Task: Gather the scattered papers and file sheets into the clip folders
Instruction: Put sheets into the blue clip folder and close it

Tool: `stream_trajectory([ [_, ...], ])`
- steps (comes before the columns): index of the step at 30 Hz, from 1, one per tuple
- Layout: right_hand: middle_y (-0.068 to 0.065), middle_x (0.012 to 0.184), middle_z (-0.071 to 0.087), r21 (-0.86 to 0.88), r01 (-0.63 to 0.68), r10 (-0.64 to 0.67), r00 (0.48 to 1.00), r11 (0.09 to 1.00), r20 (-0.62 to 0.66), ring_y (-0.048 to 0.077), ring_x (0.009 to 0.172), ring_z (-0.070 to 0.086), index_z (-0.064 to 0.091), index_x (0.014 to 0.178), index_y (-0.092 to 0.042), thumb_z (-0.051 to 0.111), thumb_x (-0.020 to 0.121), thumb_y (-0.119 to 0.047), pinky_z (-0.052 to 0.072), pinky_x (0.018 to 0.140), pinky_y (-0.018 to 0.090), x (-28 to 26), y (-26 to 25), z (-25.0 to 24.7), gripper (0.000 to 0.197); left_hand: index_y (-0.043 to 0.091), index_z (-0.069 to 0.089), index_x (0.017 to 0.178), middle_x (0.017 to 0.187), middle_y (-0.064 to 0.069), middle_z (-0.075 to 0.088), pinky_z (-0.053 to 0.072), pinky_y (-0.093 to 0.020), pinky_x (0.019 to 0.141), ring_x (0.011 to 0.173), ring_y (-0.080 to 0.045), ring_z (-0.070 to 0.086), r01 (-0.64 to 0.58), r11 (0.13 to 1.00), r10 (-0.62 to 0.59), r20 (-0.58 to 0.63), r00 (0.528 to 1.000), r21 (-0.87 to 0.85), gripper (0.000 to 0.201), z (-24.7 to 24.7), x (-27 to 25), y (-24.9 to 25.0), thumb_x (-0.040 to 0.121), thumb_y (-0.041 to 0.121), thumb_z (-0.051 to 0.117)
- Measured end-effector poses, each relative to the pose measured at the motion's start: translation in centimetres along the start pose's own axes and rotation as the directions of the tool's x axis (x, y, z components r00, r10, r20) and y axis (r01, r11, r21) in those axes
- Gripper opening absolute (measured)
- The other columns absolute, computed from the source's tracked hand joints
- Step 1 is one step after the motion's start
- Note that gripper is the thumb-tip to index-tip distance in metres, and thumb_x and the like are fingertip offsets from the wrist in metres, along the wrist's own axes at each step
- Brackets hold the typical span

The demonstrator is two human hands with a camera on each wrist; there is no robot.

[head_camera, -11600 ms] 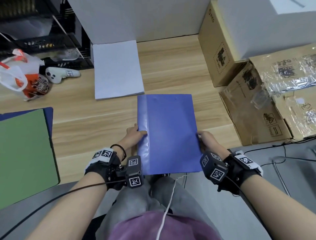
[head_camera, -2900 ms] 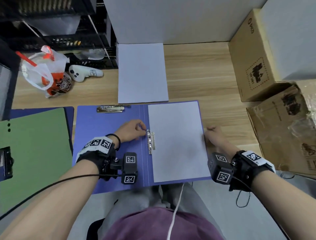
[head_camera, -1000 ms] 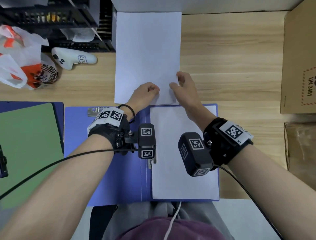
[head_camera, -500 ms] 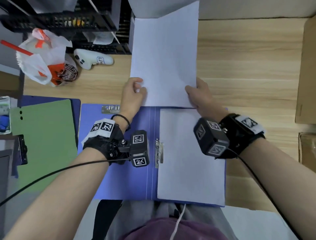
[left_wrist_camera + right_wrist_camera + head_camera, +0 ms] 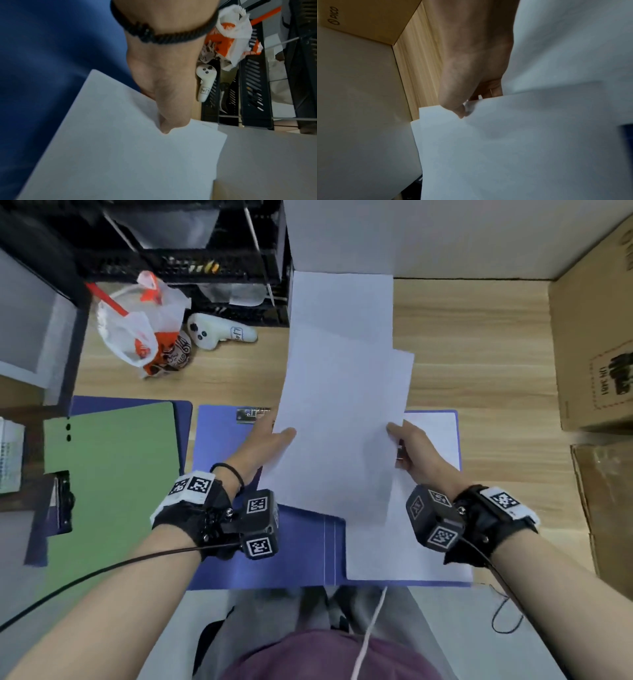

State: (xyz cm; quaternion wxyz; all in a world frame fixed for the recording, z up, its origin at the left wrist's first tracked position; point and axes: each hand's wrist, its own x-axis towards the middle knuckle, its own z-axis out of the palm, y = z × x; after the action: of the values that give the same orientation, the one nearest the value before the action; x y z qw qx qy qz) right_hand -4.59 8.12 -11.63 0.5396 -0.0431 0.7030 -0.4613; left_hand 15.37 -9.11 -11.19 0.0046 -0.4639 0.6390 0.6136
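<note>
An open blue clip folder lies on the wooden desk in front of me, with a white sheet on its right half. Both hands hold up a few white sheets above the folder. My left hand pinches their left edge, thumb on top; the left wrist view shows that thumb pressed on the paper. My right hand pinches the right edge, seen too in the right wrist view. A paper stack lies behind on the desk. The folder's metal clip sits at its top left.
A green folder on another blue folder lies to the left. A white and orange plastic bag and a white controller sit at back left by black crates. Cardboard boxes stand at right.
Both hands have lifted sheets off the back stack and drawn them toward me, over the open folder. Half a second ago the hands were on the stack's near edge.
</note>
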Motion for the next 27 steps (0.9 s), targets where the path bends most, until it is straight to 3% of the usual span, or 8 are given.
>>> stream_trajectory([
  [2,-0.010,0.053,0.056,-0.096,0.004,-0.009,0.999,0.995,-0.051,0.008,0.050,0.051,0.051,0.074,-0.019,0.042,0.095,-0.007,0.043,0.045,0.017,-0.9,0.5,1.7,0.026,0.023,0.055,0.128,0.124,0.004,0.065,0.051,-0.033,0.089,0.107,-0.015,0.063,0.062,0.998,-0.064,0.102,0.993,0.018,0.037,-1.6,-2.1,-2.2,0.092,0.013,0.055],
  [5,0.001,0.077,0.060,-0.173,0.004,-0.004,1.000,0.985,0.006,0.014,0.063,0.056,0.059,0.095,-0.016,0.041,0.096,-0.010,0.049,0.053,0.020,-2.0,2.0,4.2,0.020,0.018,0.055,0.126,0.118,0.003,0.066,0.049,-0.025,0.073,0.098,-0.011,0.064,0.123,0.992,-0.119,0.185,0.975,-0.010,0.034,-4.0,-4.5,-4.9,0.093,0.011,0.057],
  [8,0.001,0.082,0.066,-0.195,-0.016,0.030,0.997,0.981,0.070,0.012,0.066,0.061,0.062,0.104,-0.018,0.041,0.097,-0.011,0.050,0.056,0.021,-3.4,3.8,6.5,0.023,0.020,0.056,0.117,0.110,0.001,0.067,0.048,-0.025,0.068,0.086,-0.010,0.063,0.139,0.988,-0.135,0.061,0.989,-0.071,0.029,-5.5,-5.6,-6.8,0.088,0.017,0.060],
  [12,0.001,0.077,0.066,-0.229,-0.069,0.092,0.991,0.971,0.092,0.010,0.059,0.061,0.062,0.103,-0.018,0.041,0.099,-0.011,0.049,0.052,0.021,-4.5,5.8,8.8,0.022,0.021,0.060,0.088,0.082,0.005,0.064,0.046,-0.025,0.059,0.069,-0.011,0.059,0.177,0.982,-0.179,-0.017,0.984,-0.068,0.020,-6.6,-6.5,-8.4,0.092,0.005,0.051],
  [16,0.006,0.079,0.056,-0.239,-0.122,0.131,0.991,0.963,0.021,0.016,0.062,0.055,0.056,0.098,-0.013,0.044,0.098,-0.014,0.045,0.051,0.022,-4.2,7.2,10.3,0.012,0.019,0.061,0.088,0.087,-0.005,0.065,0.049,-0.030,0.069,0.074,-0.021,0.060,0.229,0.973,-0.229,-0.003,0.973,-0.036,0.020,-7.5,-6.9,-10.3,0.090,0.004,0.048],
  [20,0.000,0.065,0.049,-0.236,-0.107,0.100,0.994,0.966,-0.041,0.010,0.048,0.051,0.048,0.077,-0.017,0.046,0.097,-0.014,0.039,0.043,0.019,-3.3,7.4,11.5,0.020,0.015,0.060,0.103,0.080,0.001,0.063,0.050,-0.024,0.058,0.068,-0.014,0.059,0.227,0.974,-0.227,0.003,0.974,-0.017,0.023,-8.2,-6.8,-10.5,0.092,0.004,0.043],
  [24,-0.002,0.052,0.035,-0.225,-0.086,0.062,0.992,0.971,-0.111,0.005,0.029,0.031,0.037,0.066,-0.018,0.043,0.096,-0.007,0.022,0.033,0.014,-2.3,7.1,12.2,0.033,0.009,0.060,0.112,0.098,-0.012,0.067,0.054,-0.040,0.079,0.082,-0.024,0.062,0.219,0.976,-0.219,-0.014,0.976,0.003,0.027,-8.8,-6.2,-10.5,0.092,0.006,0.043],
  [27,0.001,0.060,0.039,-0.201,-0.074,0.043,0.987,0.977,-0.152,0.008,0.039,0.038,0.042,0.074,-0.016,0.044,0.095,-0.005,0.029,0.038,0.016,-1.5,7.1,12.6,0.023,0.008,0.055,0.115,0.104,-0.014,0.065,0.050,-0.040,0.084,0.090,-0.025,0.061,0.203,0.979,-0.205,-0.064,0.977,-0.026,0.025,-9.0,-5.9,-10.6,0.092,0.007,0.045],
])
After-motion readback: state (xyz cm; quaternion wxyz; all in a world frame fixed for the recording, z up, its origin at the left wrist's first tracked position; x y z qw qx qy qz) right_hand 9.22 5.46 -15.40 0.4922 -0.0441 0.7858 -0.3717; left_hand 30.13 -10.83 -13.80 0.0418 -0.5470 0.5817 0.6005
